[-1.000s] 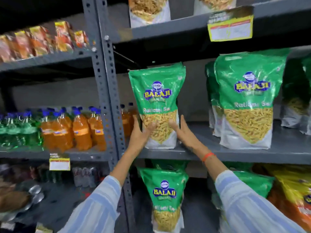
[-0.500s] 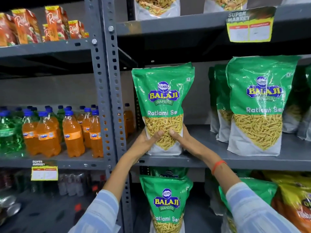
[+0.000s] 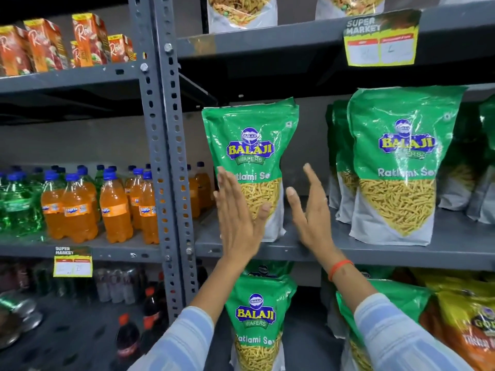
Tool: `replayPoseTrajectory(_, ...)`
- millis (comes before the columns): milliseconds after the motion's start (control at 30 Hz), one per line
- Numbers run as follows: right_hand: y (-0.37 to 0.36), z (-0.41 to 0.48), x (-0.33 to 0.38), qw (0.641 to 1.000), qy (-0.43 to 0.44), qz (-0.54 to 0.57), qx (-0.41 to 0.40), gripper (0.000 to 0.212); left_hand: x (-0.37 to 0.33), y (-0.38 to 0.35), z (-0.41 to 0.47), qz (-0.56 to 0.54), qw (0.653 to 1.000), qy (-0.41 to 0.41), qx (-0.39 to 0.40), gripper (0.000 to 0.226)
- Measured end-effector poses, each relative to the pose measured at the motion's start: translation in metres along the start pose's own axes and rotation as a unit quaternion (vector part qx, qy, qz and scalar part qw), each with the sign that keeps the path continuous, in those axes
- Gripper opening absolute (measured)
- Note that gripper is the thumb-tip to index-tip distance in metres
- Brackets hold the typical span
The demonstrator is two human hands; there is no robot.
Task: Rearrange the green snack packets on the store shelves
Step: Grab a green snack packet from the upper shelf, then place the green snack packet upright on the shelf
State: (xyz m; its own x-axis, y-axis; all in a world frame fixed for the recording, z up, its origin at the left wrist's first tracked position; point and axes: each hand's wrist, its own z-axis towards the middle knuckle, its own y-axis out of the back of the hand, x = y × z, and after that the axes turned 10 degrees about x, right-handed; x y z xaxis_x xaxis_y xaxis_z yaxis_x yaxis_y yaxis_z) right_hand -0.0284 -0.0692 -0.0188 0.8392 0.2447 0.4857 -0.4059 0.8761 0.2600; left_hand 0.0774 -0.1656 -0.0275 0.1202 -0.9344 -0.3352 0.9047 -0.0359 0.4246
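Note:
A green Balaji snack packet (image 3: 251,145) stands upright on the grey middle shelf (image 3: 375,250), near the left upright. My left hand (image 3: 237,212) is open and flat in front of its lower left side, fingers pointing up. My right hand (image 3: 312,210) is open too, just to the right of the packet and apart from it. Further right on the same shelf stands a second green packet (image 3: 401,162) with others lined up behind it. Another green packet (image 3: 257,317) stands on the shelf below, between my forearms.
A grey perforated upright (image 3: 166,156) divides the racks. Orange soda bottles (image 3: 80,207) and green bottles (image 3: 16,204) fill the left shelf, juice cartons (image 3: 53,44) above. Yellow price tags (image 3: 380,41) hang on shelf edges. Yellow-orange packets (image 3: 466,317) sit at lower right.
Both hands have let go of the packet's bottom and drawn back with fingers spread; the packet now stands by itself on the shelf.

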Motion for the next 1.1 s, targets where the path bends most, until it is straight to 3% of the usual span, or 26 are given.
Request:
replayPoseTrajectory(100,0.029,0.005,0.003,0.987,0.118,-0.074,-0.074,0.044,-0.038,-0.018,0.011,0.022,0.996,-0.074,-0.035,0.078)
replayPoseTrajectory(233,0.085,0.009,-0.012,0.961,0.159,-0.19,-0.124,0.042,-0.089,-0.054,0.022,-0.008,0.992,-0.124,-0.032,0.08)
replayPoseTrajectory(333,0.135,0.01,-0.043,0.956,0.126,-0.218,-0.151,0.057,-0.117,-0.087,0.029,-0.105,0.991,-0.081,0.026,0.097)
replayPoseTrajectory(400,0.166,0.009,-0.067,0.964,0.067,-0.22,-0.131,0.086,-0.13,-0.104,0.034,-0.201,0.974,0.001,0.109,0.112)
replayPoseTrajectory(500,0.201,0.005,-0.09,0.987,-0.117,-0.096,-0.049,0.127,-0.137,-0.121,0.042,-0.267,0.91,0.137,0.286,0.112)
replayPoseTrajectory(567,0.212,0.004,-0.098,0.98,-0.193,0.051,0.025,0.127,-0.133,-0.131,0.04,-0.263,0.886,0.155,0.349,0.12)
replayPoseTrajectory(667,0.212,0.008,-0.109,0.959,-0.188,0.182,0.11,0.093,-0.128,-0.136,0.04,-0.268,0.874,0.136,0.383,0.129)
replayPoseTrajectory(767,0.211,0.005,-0.106,0.937,-0.187,0.265,0.134,0.049,-0.135,-0.134,0.039,-0.29,0.858,0.145,0.398,0.1)
replayPoseTrajectory(867,0.213,0.005,-0.107,0.936,-0.172,0.274,0.141,0.025,-0.135,-0.132,0.037,-0.286,0.856,0.14,0.407,0.119)
replayPoseTrajectory(967,0.214,0.005,-0.105,0.937,-0.16,0.268,0.157,0.037,-0.133,-0.134,0.037,-0.291,0.85,0.14,0.416,0.115)
replayPoseTrajectory(1100,0.214,0.005,-0.105,0.935,-0.17,0.26,0.169,0.076,-0.133,-0.134,0.037,-0.295,0.841,0.136,0.432,0.078)
